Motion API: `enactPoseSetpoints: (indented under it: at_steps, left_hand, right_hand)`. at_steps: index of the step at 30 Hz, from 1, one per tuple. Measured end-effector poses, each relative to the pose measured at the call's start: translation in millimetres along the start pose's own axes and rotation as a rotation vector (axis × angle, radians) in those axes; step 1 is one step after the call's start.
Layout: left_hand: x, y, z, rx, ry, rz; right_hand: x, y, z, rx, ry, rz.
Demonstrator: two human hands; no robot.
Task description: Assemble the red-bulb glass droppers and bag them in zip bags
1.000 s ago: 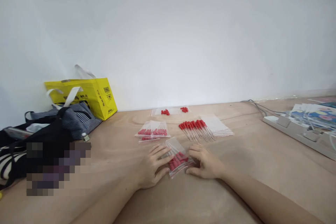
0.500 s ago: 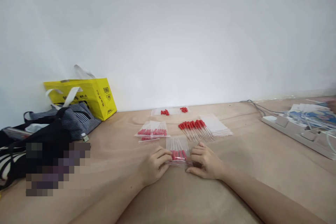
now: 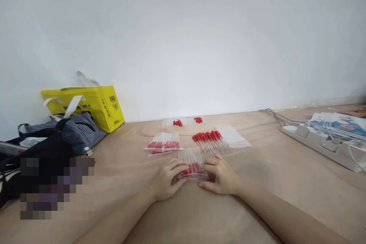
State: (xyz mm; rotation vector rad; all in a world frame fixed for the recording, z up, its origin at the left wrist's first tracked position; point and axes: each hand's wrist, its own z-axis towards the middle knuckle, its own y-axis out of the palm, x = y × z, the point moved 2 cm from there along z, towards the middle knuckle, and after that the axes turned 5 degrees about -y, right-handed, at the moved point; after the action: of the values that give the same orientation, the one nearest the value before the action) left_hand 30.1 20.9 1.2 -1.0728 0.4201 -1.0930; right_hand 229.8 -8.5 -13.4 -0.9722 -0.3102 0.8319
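A clear zip bag [image 3: 188, 156] lies flat in front of me, with several red-bulbed glass droppers [image 3: 194, 167] inside and the bulbs toward its near, zip edge. At the left end of that edge, my left hand [image 3: 170, 178] has thumb and fingers closed on the bag. My right hand [image 3: 219, 175] pinches the right end, its fingers curled over the corner. Just beyond, a fan of loose droppers [image 3: 210, 141] lies beside a stack of flat zip bags [image 3: 234, 137]. To the left are several overlapping filled bags [image 3: 164, 143].
More filled bags [image 3: 187, 122] lie by the wall. A yellow carrier bag [image 3: 110, 108], a striped bag [image 3: 82, 133] and a black bag [image 3: 54, 164] crowd the left. On the right are a white power strip [image 3: 317, 148] with cables and some printed sheets [image 3: 343, 124].
My left fingertips have come further over the bag's left corner, and the zip edge looks more bent. The right hand keeps nearly its place. The whole view has shifted slightly.
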Motion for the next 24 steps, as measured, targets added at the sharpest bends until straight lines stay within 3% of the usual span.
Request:
enactPoseSetpoints:
  at_steps: [5, 11, 18, 24]
  left_hand:
    - [-3, 3.5, -7, 0.127, 0.165, 0.117]
    - [-3, 2.7, -7, 0.157, 0.213, 0.143]
    - [-5, 4.8, -5, 0.186, 0.185, 0.170]
    - [-7, 9.8, -4, 0.251, 0.263, 0.307]
  right_hand:
    - [8, -4, -4, 0.025, -0.195, -0.140]
    - [11, -6, -3, 0.069, -0.364, -0.360]
    - [12, 1, 0, 0.127, -0.398, -0.344]
    - [11, 3, 1, 0.155, -0.382, -0.378]
